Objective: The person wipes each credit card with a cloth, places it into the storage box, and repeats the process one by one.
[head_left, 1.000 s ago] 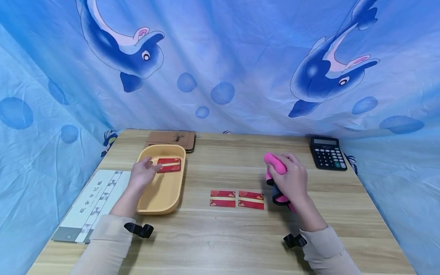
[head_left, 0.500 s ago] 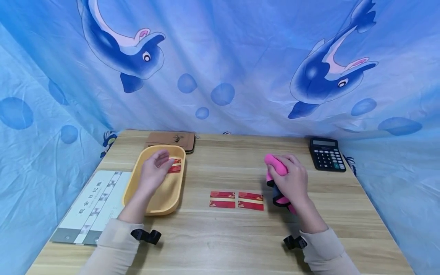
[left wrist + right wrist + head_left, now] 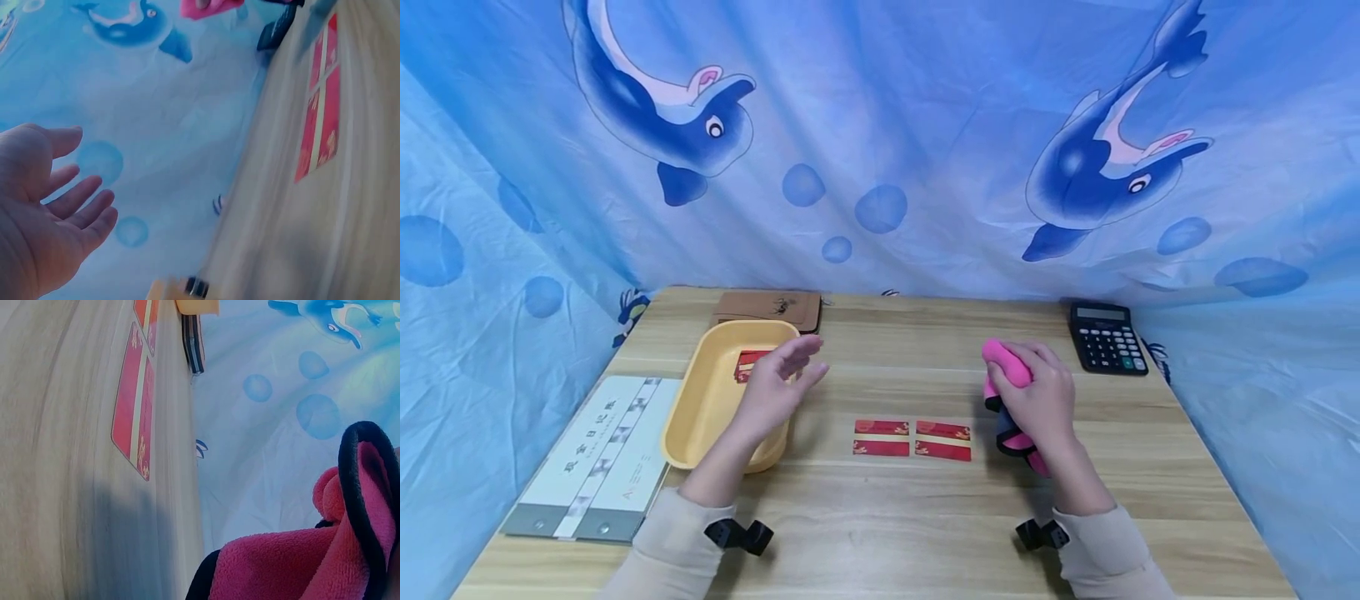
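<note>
My right hand [image 3: 1037, 392] grips a bunched pink cloth [image 3: 1009, 363] with black edging above the right part of the table; its plush folds fill the lower right of the right wrist view. My left hand [image 3: 777, 390] hovers over the right rim of a yellow tray [image 3: 688, 417], fingers loosely spread and holding nothing, as the left wrist view shows too. Inside the tray lie red cards [image 3: 747, 363], partly hidden by that hand. Between the hands, two red cards with a cream stripe lie side by side: a left card [image 3: 881, 438] and a right card [image 3: 943, 441].
A white and grey ledger [image 3: 597, 458] lies left of the tray, partly beneath its edge. Behind the tray is a brown wallet [image 3: 767, 307]. A black calculator [image 3: 1107, 337] sits at the back right. A blue dolphin-printed curtain [image 3: 880, 133] borders the wooden table.
My left hand has moved right, from over the cards in the tray to its right rim, holding nothing. The right hand keeps its grip on the cloth, nearly still.
</note>
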Available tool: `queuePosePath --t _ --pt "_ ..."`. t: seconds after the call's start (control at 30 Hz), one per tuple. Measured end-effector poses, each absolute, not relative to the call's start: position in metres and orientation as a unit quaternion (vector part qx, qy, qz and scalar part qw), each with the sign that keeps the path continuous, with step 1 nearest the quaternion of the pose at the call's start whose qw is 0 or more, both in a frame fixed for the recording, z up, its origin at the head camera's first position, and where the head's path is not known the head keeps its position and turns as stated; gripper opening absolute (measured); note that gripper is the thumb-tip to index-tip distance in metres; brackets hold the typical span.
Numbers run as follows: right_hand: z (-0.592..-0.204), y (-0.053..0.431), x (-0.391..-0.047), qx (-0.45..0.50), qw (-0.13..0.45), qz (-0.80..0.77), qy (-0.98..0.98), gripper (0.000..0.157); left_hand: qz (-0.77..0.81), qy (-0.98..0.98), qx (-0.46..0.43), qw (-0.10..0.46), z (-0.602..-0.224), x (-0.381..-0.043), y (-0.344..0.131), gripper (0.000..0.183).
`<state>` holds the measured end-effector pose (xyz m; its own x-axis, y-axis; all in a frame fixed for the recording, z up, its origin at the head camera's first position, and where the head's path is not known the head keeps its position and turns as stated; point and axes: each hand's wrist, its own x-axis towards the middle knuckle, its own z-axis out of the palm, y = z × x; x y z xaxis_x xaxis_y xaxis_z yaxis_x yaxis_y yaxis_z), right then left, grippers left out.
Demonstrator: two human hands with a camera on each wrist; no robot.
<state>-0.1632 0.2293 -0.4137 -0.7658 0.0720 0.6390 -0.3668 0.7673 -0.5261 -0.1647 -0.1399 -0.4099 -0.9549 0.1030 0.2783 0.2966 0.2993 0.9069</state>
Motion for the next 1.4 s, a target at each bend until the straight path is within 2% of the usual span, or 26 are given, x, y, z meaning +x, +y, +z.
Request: queuePosePath --t 0.23,0.43,0.83,1.2,1.4 --pt "-0.416 0.229 -0.159 0.068 0.321 0.332 -0.884 0.036 -0.599 -0.789 -0.132 0.024 -0.423 -0.155 -0.116 0.042" --pt "-0.418 0.23 -0.155 0.055 0.309 0.332 -0.889 0.036 -0.6 -0.788 -0.139 -0.005 -0.435 -0.145 -0.098 0.041" --pt "-0.421 0.234 -0.15 0.024 0.289 0.338 -0.895 0.038 -0.58 -0.803 -0.138 -0.007 -0.477 -0.142 -0.077 0.046" --pt "-0.425 0.239 -0.144 0.007 0.267 0.33 -0.905 0.04 -0.53 -0.837 -0.134 -0.01 -0.497 -0.145 -0.078 0.058" --pt "-0.426 0.238 -0.142 0.013 0.261 0.322 -0.91 0.04 -0.469 -0.866 -0.173 0.001 -0.502 -0.147 -0.08 0.065"
